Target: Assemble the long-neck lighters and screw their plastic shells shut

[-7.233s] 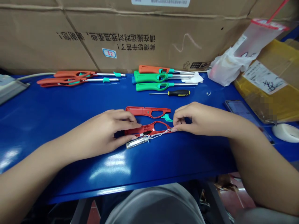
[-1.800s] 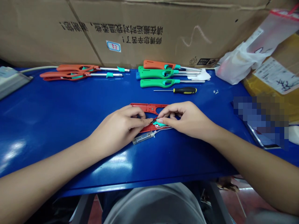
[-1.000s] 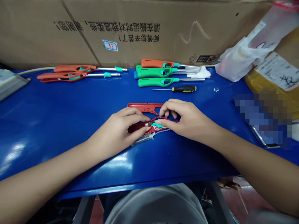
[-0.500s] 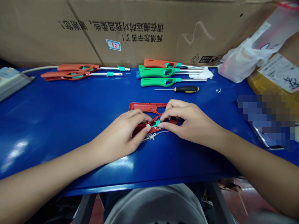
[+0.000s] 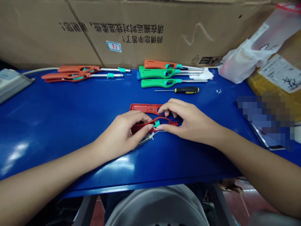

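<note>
My left hand (image 5: 129, 129) is closed on one red lighter housing half (image 5: 171, 121), its thumb and fingers at the handle end. A teal trigger (image 5: 156, 123) sits in this half, just off my left thumb tip. My right hand (image 5: 185, 118) has thumb and fingers apart; the thumb tip touches or nearly touches the trigger, while the curled fingers hover over the second red housing half (image 5: 143, 108), which lies behind. Below the held half, a clear gas tank (image 5: 146, 138) with a thin tube lies partly under my left hand.
Finished-looking green lighters (image 5: 157, 83) lie behind, with a screwdriver (image 5: 187, 90) in front of them. Open red lighters (image 5: 67, 77) rest at the back left. A cardboard box (image 5: 131, 12) walls the rear. A plastic bag (image 5: 237, 64) and a phone-like device (image 5: 265, 125) are on the right.
My right fingers have opened away from the teal trigger and lifted toward the rear housing half. The trigger now sits lower in the front half; my left hand keeps its hold.
</note>
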{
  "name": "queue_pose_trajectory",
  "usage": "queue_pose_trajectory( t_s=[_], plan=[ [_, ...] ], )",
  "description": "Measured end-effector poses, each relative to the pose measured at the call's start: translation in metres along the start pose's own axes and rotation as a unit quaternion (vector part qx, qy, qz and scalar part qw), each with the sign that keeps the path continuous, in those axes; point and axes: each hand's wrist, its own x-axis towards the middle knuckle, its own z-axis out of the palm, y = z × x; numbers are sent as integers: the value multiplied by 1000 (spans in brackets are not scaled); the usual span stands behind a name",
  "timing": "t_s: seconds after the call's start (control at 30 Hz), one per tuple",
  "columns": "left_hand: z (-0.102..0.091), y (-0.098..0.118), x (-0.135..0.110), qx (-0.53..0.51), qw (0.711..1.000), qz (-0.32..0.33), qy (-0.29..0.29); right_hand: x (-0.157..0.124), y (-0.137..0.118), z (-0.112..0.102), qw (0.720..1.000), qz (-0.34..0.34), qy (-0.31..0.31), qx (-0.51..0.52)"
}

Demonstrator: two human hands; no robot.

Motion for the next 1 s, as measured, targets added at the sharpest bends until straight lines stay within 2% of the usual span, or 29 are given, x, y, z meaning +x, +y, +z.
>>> queue_pose_trajectory(
  t_s=[0.23,0.5,0.67,0.8,0.83,0.93,1.0],
  plan=[
    [2,1,0,-64,998,-21,13,0,-1,-1,999,24,-25,31],
    [3,0,2,-71,997,-8,0,0,-1,8,997,46,-45,47],
    [2,1,4,-70,997,-27,3,3,-2,6,998,49,-12,50],
    [-1,-1,2,-10,1000,-11,10,3,-2,-12,996,78,23,24],
    [-2,-2,1,3,1000,-1,13,1,-1,-20,997,77,13,4],
    [-3,-5,0,21,999,18,30,-5,4,-44,991,57,-114,-35],
    [-3,-6,-1,29,999,31,31,-10,7,-55,984,43,-162,-52]
  ],
)
